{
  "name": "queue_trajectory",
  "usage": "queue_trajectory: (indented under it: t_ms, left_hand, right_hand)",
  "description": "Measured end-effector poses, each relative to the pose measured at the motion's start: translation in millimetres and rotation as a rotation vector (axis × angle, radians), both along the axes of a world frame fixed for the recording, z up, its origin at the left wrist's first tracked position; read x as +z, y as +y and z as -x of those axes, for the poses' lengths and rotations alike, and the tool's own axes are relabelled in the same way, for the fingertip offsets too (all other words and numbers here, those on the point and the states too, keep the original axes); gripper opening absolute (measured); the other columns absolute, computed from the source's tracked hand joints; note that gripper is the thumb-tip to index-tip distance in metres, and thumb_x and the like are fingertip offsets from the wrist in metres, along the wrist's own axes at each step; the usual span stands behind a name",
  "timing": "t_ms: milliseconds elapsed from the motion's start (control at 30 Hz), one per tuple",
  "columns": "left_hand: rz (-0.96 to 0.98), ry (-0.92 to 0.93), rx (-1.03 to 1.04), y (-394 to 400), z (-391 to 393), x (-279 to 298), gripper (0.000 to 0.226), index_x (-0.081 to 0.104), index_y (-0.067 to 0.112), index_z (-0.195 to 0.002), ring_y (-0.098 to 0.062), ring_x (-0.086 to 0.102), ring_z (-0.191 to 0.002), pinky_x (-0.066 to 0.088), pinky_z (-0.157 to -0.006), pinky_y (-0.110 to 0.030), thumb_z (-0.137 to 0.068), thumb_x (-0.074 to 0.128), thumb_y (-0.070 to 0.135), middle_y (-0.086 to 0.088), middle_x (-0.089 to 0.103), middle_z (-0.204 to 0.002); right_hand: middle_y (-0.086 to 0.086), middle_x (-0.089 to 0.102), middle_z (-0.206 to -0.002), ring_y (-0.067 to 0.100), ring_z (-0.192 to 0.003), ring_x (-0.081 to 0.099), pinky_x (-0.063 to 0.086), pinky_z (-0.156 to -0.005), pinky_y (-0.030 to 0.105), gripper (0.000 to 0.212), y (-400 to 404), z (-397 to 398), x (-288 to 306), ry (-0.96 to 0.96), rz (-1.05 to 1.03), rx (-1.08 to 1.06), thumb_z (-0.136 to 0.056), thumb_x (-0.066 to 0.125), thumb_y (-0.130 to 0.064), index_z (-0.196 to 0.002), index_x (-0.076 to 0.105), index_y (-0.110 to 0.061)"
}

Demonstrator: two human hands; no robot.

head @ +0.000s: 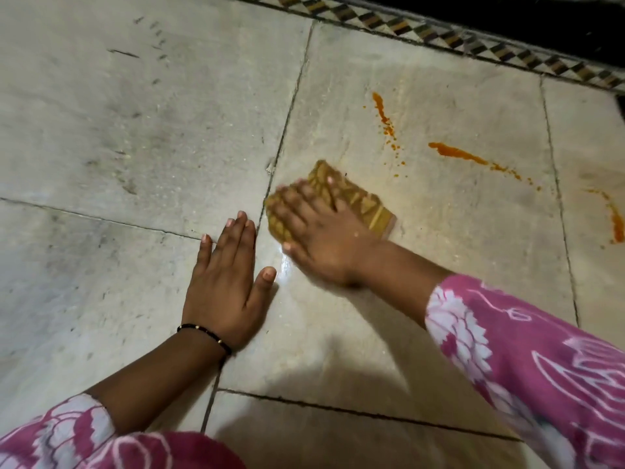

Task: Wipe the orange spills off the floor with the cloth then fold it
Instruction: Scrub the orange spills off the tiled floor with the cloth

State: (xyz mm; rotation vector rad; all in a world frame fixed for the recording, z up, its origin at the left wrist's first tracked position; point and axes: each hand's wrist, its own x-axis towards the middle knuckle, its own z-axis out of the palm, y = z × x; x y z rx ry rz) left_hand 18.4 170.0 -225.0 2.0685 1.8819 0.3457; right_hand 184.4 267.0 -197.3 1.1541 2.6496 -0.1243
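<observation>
A folded yellow-brown cloth (368, 206) lies on the pale stone floor (135, 130), pressed down under my right hand (321, 231), whose fingers spread over it. The hand and cloth look motion-blurred. My left hand (226, 282) rests flat on the floor just left of the cloth, fingers together, holding nothing. Orange spills streak the tile beyond the cloth: one thin streak (382, 110) far ahead, a longer streak (463, 154) to the right, and another (615, 221) at the right edge. A wet sheen (287, 265) shows on the tile near my right hand.
A patterned tile border (473, 42) runs along the far side, with a dark area (541, 15) beyond it. Dark grout lines (287, 120) divide the large floor slabs. My pink patterned sleeves (524, 360) fill the lower corners.
</observation>
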Motion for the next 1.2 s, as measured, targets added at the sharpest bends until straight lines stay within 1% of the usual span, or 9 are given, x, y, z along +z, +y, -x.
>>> queue_trajectory:
  t_ms: [67, 200, 367, 433, 500, 700, 900, 1033, 1200]
  left_hand:
    - [-0.007, -0.006, 0.007, 0, -1, 1, 0.081, 0.015, 0.008, -0.149, -0.012, 0.003, -0.144, -0.006, -0.117, -0.033, -0.09, -0.002, 0.06, -0.005, 0.008, -0.157]
    - [0.007, 0.027, 0.02, -1, -3, 0, 0.078, 0.012, 0.008, -0.15, -0.012, 0.0, -0.144, -0.008, -0.117, -0.034, -0.09, 0.004, 0.058, -0.006, 0.007, -0.158]
    - [0.033, -0.024, -0.016, 0, -11, 14, 0.092, 0.003, 0.006, -0.149, -0.018, -0.008, -0.145, -0.006, -0.117, -0.042, -0.084, 0.0, 0.071, -0.007, -0.006, -0.157]
    - [0.011, -0.001, -0.2, 6, -27, 35, 0.092, 0.002, 0.005, -0.149, -0.018, -0.007, -0.145, -0.004, -0.117, -0.042, -0.085, 0.0, 0.072, -0.008, -0.005, -0.158]
    - [-0.051, 0.043, -0.428, 16, -50, 59, 0.085, 0.003, 0.006, -0.149, -0.02, -0.002, -0.146, 0.0, -0.116, -0.042, -0.091, 0.007, 0.067, -0.011, 0.0, -0.158]
    - [-0.122, 0.23, -0.801, 49, -130, 63, 0.084, 0.005, 0.007, -0.149, -0.023, 0.003, -0.145, 0.003, -0.115, -0.043, -0.09, 0.011, 0.067, -0.012, 0.003, -0.158]
    - [0.016, 0.038, -0.468, 13, -219, 29, 0.091, -0.012, 0.015, -0.146, -0.014, -0.015, -0.144, -0.011, -0.116, -0.037, -0.078, -0.006, 0.076, -0.001, -0.017, -0.155]
    - [0.041, -0.103, -0.227, -5, -257, 22, 0.086, -0.017, 0.019, -0.141, -0.012, -0.015, -0.142, -0.016, -0.112, -0.033, -0.077, -0.008, 0.075, 0.003, -0.02, -0.151]
    - [0.035, -0.03, -0.355, -11, -280, 15, 0.082, -0.015, 0.017, -0.143, -0.009, -0.019, -0.14, -0.014, -0.113, -0.036, -0.082, -0.001, 0.069, 0.003, -0.021, -0.152]
  right_hand:
    - [0.009, 0.012, -0.158, 0.029, -0.145, 0.007, -0.002, -0.113, 0.057, 0.061, -46, -31, -1, 0.055, 0.02, 0.169, -0.098, 0.023, -0.046, -0.151, 0.013, -0.017]
    - [0.001, 0.017, -0.157, 0.024, -0.145, 0.01, 0.001, -0.112, 0.047, 0.057, -77, -149, -2, -0.003, 0.036, 0.394, -0.1, 0.02, -0.049, -0.152, 0.009, -0.027]
    - [0.0, 0.004, -0.159, 0.027, -0.144, 0.011, 0.002, -0.106, 0.056, 0.06, -67, -162, 0, -0.027, 0.019, -0.032, -0.094, 0.018, -0.062, -0.148, 0.0, -0.043]
    - [0.008, 0.038, -0.149, 0.032, -0.131, 0.042, 0.015, -0.102, 0.054, 0.056, -109, -143, -9, 0.051, -0.022, 0.016, -0.092, 0.027, -0.056, -0.145, 0.024, -0.039]
    - [0.002, 0.051, -0.14, 0.025, -0.119, 0.055, 0.023, -0.096, 0.048, 0.054, -145, -150, -3, 0.041, 0.029, 0.2, -0.089, 0.031, -0.052, -0.14, 0.036, -0.034]
    - [-0.006, 0.035, -0.149, 0.021, -0.136, 0.038, 0.026, -0.102, 0.041, 0.052, -144, -298, 4, -0.001, 0.086, 0.189, -0.096, 0.025, -0.053, -0.144, 0.032, -0.033]
    - [-0.002, 0.019, -0.157, 0.03, -0.144, 0.008, 0.013, -0.107, 0.063, 0.064, -100, -321, -1, 0.105, -0.06, -0.59, -0.084, 0.025, -0.07, -0.143, 0.021, -0.047]
    - [-0.001, 0.025, -0.155, 0.031, -0.141, 0.013, 0.018, -0.103, 0.065, 0.058, -125, -291, -9, 0.108, -0.091, -0.498, -0.09, 0.028, -0.06, -0.145, 0.021, -0.043]
    - [-0.002, 0.025, -0.155, 0.027, -0.142, 0.015, 0.012, -0.106, 0.059, 0.056, -194, -334, -15, 0.076, -0.044, -0.315, -0.092, 0.028, -0.056, -0.146, 0.026, -0.039]
